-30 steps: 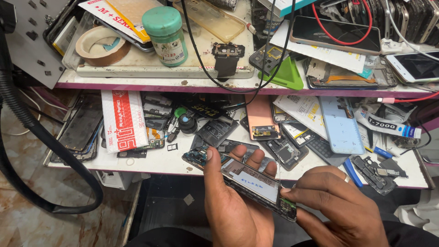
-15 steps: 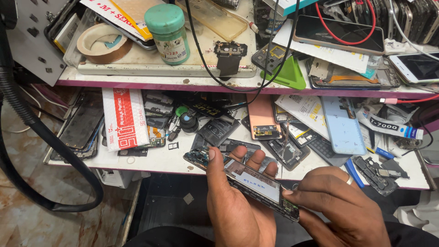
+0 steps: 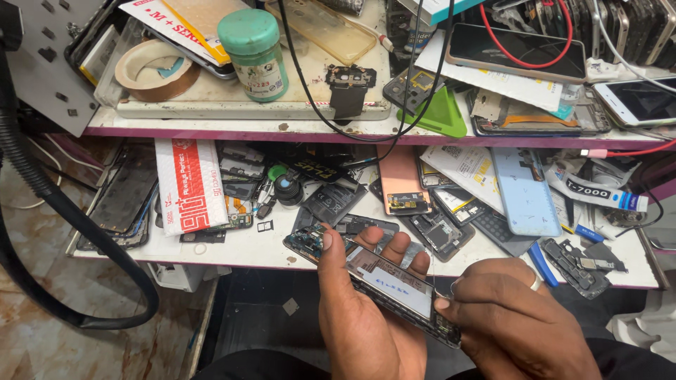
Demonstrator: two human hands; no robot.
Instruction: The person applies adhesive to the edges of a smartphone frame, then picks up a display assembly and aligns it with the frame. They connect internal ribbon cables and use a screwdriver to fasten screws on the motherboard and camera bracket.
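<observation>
- An opened phone (image 3: 384, 281) with its back off is held low in the middle, just in front of the table (image 3: 232, 250) edge.
- The phone is gripped from below by the left hand (image 3: 366, 309); its fingers are curled up around the far side.
- The lower end of the phone is pinched by the right hand (image 3: 507, 317), with the thumb pressed on top. A ring is seen on one finger.
- Phone parts, loose screens and a pale blue back cover (image 3: 524, 190) are spread on the table behind the hands.
- A green-lidded jar (image 3: 253, 46) and a roll of tape (image 3: 156, 70) are kept on the upper shelf.
- A thick black hose (image 3: 42, 211) is hung at the left.
</observation>
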